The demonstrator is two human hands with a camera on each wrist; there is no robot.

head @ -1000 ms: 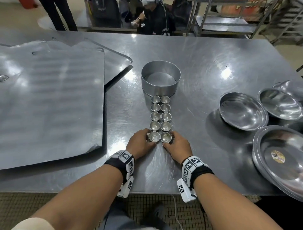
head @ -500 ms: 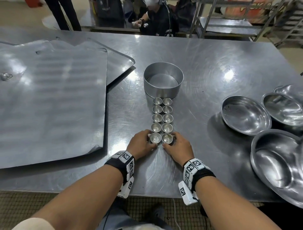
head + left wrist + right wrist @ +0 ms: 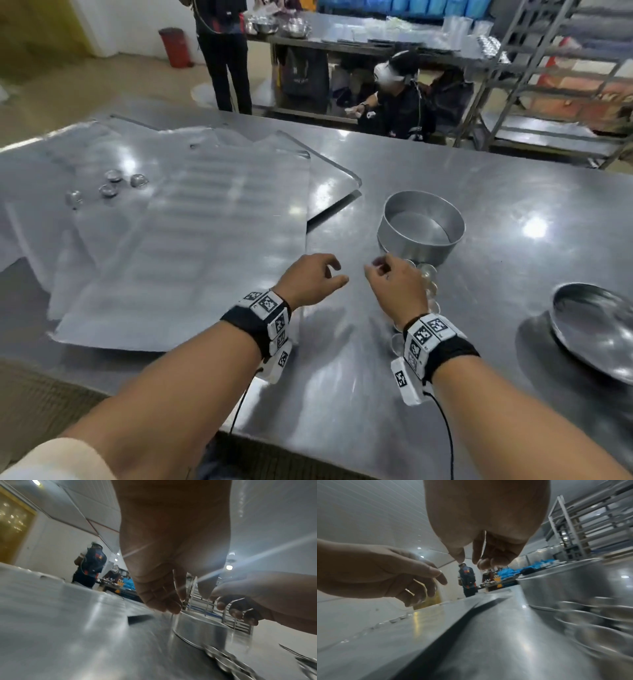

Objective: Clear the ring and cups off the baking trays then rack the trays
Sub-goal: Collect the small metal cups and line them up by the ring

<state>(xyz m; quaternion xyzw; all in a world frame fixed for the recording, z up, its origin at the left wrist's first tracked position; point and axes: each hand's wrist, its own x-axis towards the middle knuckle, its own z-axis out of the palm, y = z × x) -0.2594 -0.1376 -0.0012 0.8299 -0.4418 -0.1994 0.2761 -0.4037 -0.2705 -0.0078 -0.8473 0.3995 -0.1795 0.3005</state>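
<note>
My right hand [image 3: 397,291] hid most cups [image 3: 428,274] near ring [image 3: 423,233]; my left hand [image 3: 308,281] hovered, fingers of both loosely curled, empty; four cups [image 3: 109,188] on far-left trays [image 3: 188,240].

Flat metal trays [image 3: 191,260] overlap at left on the tabletop [image 3: 513,219], four small cups [image 3: 109,185] on their far-left part. The ring [image 3: 423,233] stands upright right of them, a double cup row [image 3: 430,284] just near it.

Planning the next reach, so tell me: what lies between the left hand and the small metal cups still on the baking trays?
Only bare corrugated baking tray between the left hand and the small metal cups, in the head view.
</note>
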